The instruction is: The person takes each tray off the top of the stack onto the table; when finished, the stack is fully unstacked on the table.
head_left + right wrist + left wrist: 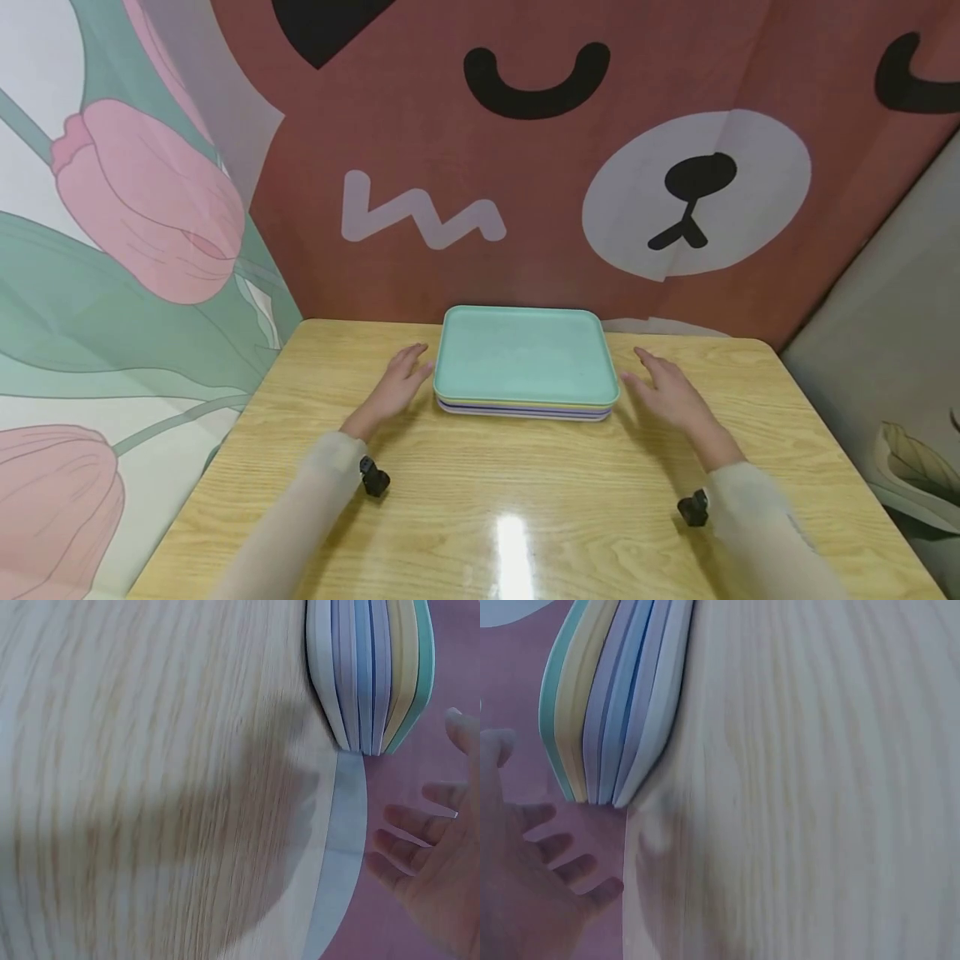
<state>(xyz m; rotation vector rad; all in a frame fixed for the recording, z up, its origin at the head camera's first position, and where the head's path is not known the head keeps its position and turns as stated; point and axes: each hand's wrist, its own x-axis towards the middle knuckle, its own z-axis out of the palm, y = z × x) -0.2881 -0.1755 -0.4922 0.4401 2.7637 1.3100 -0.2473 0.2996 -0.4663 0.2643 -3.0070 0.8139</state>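
A stack of several rectangular trays (525, 354) lies at the far side of the wooden table, a mint green one on top. Yellow, purple, blue and whitish edges (619, 705) show beneath it in the left wrist view. My left hand (396, 385) is just left of the stack, fingers spread and holding nothing. On the opposite side, my right hand (670, 396) is beside the stack's right edge, its fingers apart with nothing in them. Both palms face the stack, and gaps show between the hands and the trays.
The wooden table (442, 500) has rounded far corners and a bright light reflection near its front. Behind it hangs a brown bear-patterned cloth (420, 283). A tulip-patterned cloth (150, 217) covers the left side, and a grey surface (892, 317) rises on the right.
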